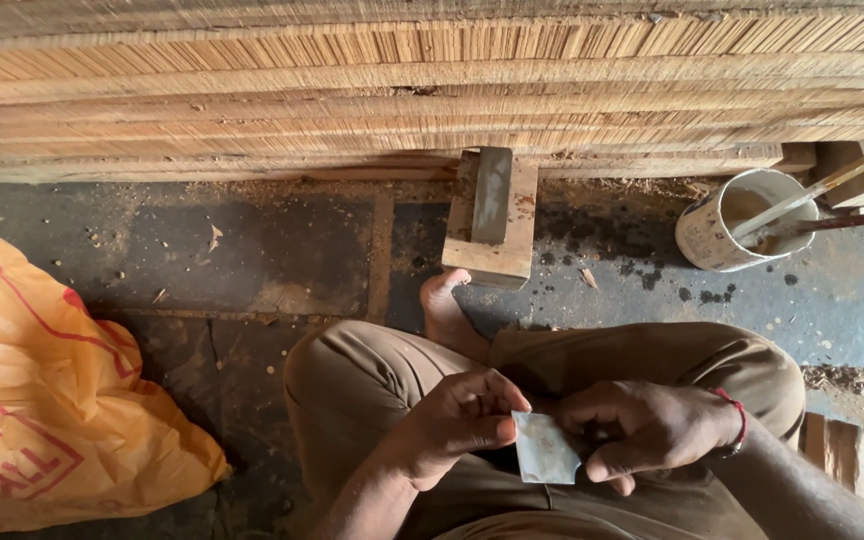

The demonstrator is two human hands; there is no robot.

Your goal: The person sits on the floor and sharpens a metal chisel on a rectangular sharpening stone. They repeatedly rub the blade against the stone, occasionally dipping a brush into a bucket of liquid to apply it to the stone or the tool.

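Observation:
Both hands meet over my lap and pinch a small flat grey metal blade (544, 450). My left hand (457, 418) grips its left edge between thumb and fingers. My right hand (647, 428), with a red thread at the wrist, holds its right edge. I sit cross-legged in brown trousers, one bare foot (444, 312) pointing forward. Just ahead of the foot a grey sharpening stone (493, 195) lies set in a wooden block (518, 238) on the dark floor.
A stack of wooden boards (432, 90) runs across the back. A white pot (728, 222) with sticks in it stands at the right. An orange sack (42, 400) lies at the left. Sawdust and chips are scattered on the floor.

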